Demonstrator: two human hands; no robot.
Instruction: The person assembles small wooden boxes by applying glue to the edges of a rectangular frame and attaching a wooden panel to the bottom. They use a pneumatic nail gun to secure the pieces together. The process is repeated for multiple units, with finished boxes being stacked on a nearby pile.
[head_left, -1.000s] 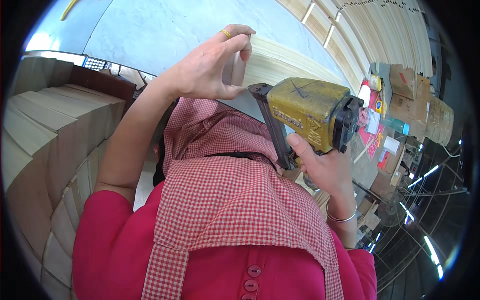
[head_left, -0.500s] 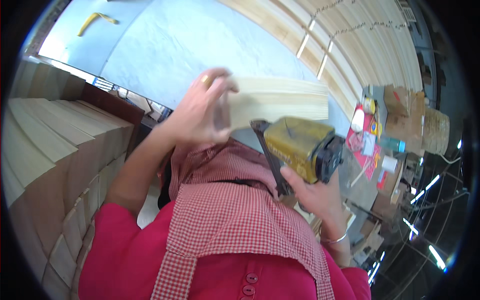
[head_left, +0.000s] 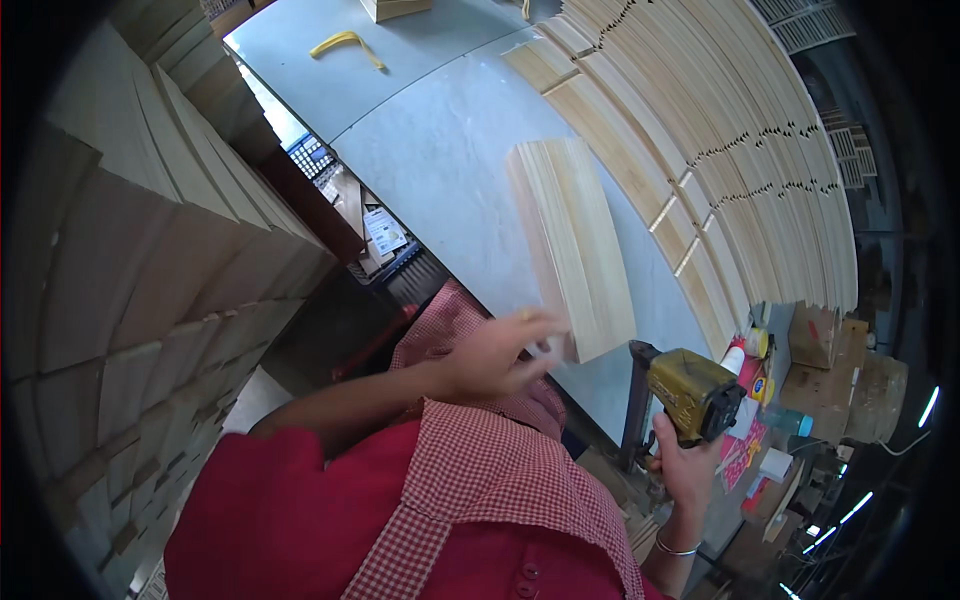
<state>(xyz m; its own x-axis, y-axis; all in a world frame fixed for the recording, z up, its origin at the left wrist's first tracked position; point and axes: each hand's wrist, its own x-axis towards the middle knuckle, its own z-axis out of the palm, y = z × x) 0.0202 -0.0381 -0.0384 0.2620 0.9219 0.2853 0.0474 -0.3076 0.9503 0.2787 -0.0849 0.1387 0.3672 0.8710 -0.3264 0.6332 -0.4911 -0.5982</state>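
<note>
On the pale tabletop (head_left: 430, 150) lies a long, light wooden box-like piece (head_left: 585, 255), its length running away from me and its near end toward my body. My left hand (head_left: 505, 355) is just beside that near end, fingers curved and apart, slightly blurred; nothing shows in its grasp. Gripped by its handle in my right hand (head_left: 686, 468) is a yellow and black nail gun (head_left: 692, 392). The gun's nose points up near the table's front edge, a little right of the wooden piece and apart from it.
Stacked wooden boards (head_left: 150, 270) rise close on the left. Long rows of grooved wooden slats (head_left: 700, 110) line the table's right side. A yellow strap (head_left: 348, 42) lies at the far left, with a calculator (head_left: 310, 155) below the table edge. Cardboard boxes (head_left: 815, 340) stand right.
My view has turned. The wooden piece has swung from crosswise to lengthwise, and my left hand has come off its end. The nail gun has moved away from it to the right.
</note>
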